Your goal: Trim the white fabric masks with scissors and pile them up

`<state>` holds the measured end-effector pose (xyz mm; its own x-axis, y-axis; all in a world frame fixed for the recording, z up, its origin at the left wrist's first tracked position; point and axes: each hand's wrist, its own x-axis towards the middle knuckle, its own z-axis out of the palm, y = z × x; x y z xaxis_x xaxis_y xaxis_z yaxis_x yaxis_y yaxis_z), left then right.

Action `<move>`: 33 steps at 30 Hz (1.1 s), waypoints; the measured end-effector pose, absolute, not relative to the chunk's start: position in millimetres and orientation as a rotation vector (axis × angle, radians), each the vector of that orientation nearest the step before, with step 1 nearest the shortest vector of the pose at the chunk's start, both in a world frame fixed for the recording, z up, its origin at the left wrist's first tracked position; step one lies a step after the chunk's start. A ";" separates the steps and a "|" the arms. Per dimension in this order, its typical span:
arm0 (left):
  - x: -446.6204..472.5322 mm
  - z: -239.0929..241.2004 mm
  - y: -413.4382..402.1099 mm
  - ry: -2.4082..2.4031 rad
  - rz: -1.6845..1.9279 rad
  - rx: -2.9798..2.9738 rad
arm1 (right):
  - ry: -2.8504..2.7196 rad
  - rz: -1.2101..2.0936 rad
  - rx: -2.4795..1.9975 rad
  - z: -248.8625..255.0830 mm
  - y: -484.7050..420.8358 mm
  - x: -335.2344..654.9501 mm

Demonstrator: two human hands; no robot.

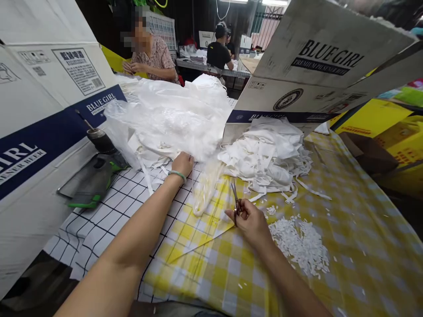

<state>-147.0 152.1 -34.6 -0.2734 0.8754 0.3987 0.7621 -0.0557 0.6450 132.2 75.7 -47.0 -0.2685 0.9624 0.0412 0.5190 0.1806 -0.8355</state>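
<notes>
My right hand (253,220) is closed around a pair of small scissors (235,198), whose blades point up and away from me. A thin white strip (208,240) runs from near this hand down to the left across the yellow cloth. My left hand (183,166), with a green bangle at the wrist, is curled at the near edge of a big heap of white pieces under clear plastic (178,110); its fingertips are hidden. Right of it lies a pile of white strapped fabric pieces (264,154). Small white clippings (302,246) are heaped beside my right forearm.
Open cardboard boxes stand at left (76,70) and right (284,94). A black-and-green power drill (95,176) lies against the left box. A yellow checked cloth (357,211) covers the right side of the table. A person (155,57) sits across; others work farther back.
</notes>
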 end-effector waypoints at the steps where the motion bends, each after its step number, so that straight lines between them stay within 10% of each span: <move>1: -142.2 -32.4 142.9 2.075 1.217 1.819 | -1.853 0.986 -1.398 -45.4 73.8 130.2; 10: -4.1 -29.4 -56.7 1.503 1.173 1.976 | -1.318 1.925 -1.136 -31.8 26.1 125.1; 25: -149.4 -53.1 -33.9 2.264 0.940 1.720 | -1.843 0.562 -1.382 -46.0 -5.5 160.2; 33: -121.3 -22.8 -33.4 1.783 0.880 1.608 | -2.147 1.018 -1.087 -58.3 -11.6 99.4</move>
